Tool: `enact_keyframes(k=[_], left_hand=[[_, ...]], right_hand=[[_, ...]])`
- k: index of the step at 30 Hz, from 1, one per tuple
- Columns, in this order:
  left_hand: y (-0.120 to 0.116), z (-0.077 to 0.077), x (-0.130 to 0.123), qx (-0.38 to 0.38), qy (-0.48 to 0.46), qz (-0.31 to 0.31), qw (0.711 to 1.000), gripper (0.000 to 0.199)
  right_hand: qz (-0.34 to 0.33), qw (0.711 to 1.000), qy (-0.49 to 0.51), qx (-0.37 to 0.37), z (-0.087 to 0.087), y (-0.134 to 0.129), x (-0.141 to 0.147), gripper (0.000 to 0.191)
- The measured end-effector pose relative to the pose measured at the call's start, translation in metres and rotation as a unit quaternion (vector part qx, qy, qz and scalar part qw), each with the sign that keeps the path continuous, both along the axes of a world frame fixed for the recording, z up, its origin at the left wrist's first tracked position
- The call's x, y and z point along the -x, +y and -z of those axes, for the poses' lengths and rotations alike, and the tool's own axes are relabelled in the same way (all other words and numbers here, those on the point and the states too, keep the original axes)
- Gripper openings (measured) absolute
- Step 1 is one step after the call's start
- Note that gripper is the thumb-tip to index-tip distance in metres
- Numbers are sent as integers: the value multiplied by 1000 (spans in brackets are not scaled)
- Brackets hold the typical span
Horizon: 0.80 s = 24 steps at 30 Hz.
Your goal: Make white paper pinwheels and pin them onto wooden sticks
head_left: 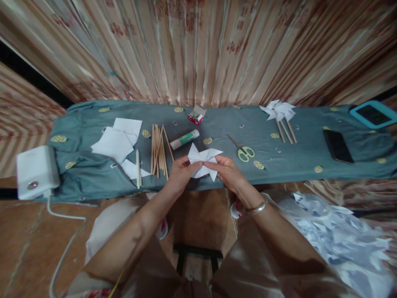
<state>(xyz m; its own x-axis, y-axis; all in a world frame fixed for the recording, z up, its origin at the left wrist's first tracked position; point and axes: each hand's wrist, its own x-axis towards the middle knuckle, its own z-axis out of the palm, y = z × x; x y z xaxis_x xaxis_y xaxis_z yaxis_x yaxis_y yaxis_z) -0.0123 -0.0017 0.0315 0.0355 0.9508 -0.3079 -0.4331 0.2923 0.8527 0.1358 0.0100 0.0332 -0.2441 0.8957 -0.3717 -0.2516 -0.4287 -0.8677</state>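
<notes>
A white paper pinwheel [204, 156] is held between both hands over the front edge of the cloth-covered table. My left hand [183, 170] grips its left side, thumb pressed near the centre. From the right, my right hand [228, 170] pinches it too, the two thumb tips almost meeting in the middle. Just beyond lies a glue stick [185, 139] with a green label. Left of my hands is a bundle of wooden sticks [159, 151]. A pair of green-handled scissors [245, 152] rests right of them. Behind is a small open red box [196, 116] of shiny pins.
White paper sheets [113, 142] and a white pen-like tool [138, 167] lie at the left, near a white corded box [37, 171]. Stick-mounted pinwheels [277, 111], a dark phone [338, 145] and a blue-framed tablet [374, 114] lie right. Below right is a heap of white paper pieces [344, 240].
</notes>
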Motion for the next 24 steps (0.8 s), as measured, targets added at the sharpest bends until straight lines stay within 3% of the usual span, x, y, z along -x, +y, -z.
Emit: enact_keyframes(k=[24], left_hand=[[-4, 8, 30, -2, -15, -24, 1000, 37]], right_hand=[[-35, 999, 16, -7, 10, 9, 27, 36]])
